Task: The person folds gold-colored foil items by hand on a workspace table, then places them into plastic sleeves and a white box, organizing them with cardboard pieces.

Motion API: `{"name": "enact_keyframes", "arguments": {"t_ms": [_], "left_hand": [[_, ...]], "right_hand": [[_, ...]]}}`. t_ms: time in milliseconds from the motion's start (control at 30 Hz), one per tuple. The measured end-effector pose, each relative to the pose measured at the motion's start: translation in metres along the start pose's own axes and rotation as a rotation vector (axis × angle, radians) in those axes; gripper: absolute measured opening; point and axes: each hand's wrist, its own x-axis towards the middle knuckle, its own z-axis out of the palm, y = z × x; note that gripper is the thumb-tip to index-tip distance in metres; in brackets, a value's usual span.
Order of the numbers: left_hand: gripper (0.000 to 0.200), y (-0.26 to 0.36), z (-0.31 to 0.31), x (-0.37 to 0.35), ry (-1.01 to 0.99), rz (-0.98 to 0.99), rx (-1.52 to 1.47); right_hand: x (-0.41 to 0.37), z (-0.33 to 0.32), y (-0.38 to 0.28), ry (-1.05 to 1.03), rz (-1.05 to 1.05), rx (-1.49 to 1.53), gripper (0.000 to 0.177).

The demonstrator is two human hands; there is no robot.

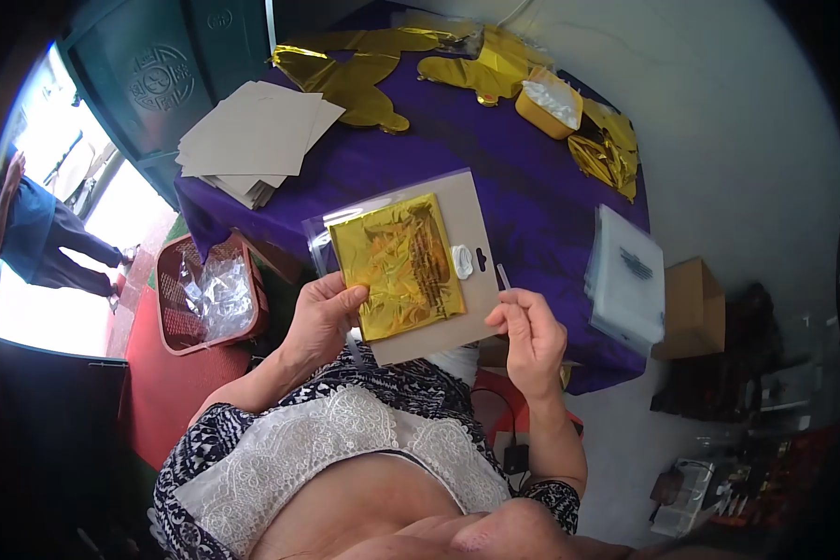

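My left hand (pixel 325 315) is closed on the lower left side of a grey card (pixel 473 215), its thumb on top. Lying against the card is a folded gold foil balloon (pixel 397 266) with dark print. Beside it sits a small coil of white ribbon (pixel 462 262), near the card's dark hanging slot. A clear plastic sleeve (pixel 317 245) shows along the card's left edge. Just off the card's right edge, my right hand (pixel 530 338) pinches a thin, pale straw-like strip (pixel 503 276) between thumb and fingers.
The purple-covered table (pixel 429 140) bears a stack of grey cards (pixel 252 135), gold foil balloons (pixel 355 84), a yellow tub (pixel 549 105) of white coils and clear sleeves (pixel 628 280). A red basket (pixel 210 294) holds clear plastic. A cardboard box (pixel 695 308) stands right; another person (pixel 51 233) is outside.
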Motion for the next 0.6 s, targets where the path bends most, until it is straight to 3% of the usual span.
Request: {"name": "enact_keyframes", "arguments": {"t_ms": [333,433,600], "left_hand": [[0.028,0.022,0.046,0.040,-0.023,0.070,-0.072],[0.026,0.027,0.059,0.059,-0.016,0.073,-0.087],[0.026,0.036,0.077,0.086,0.026,0.110,-0.068]], "right_hand": [[0.033,-0.021,0.031,0.202,0.220,0.088,0.018],[0.048,-0.025,0.037,0.249,0.221,-0.033,0.019],[0.074,-0.037,0.075,0.220,0.030,-0.650,0.020]]}}
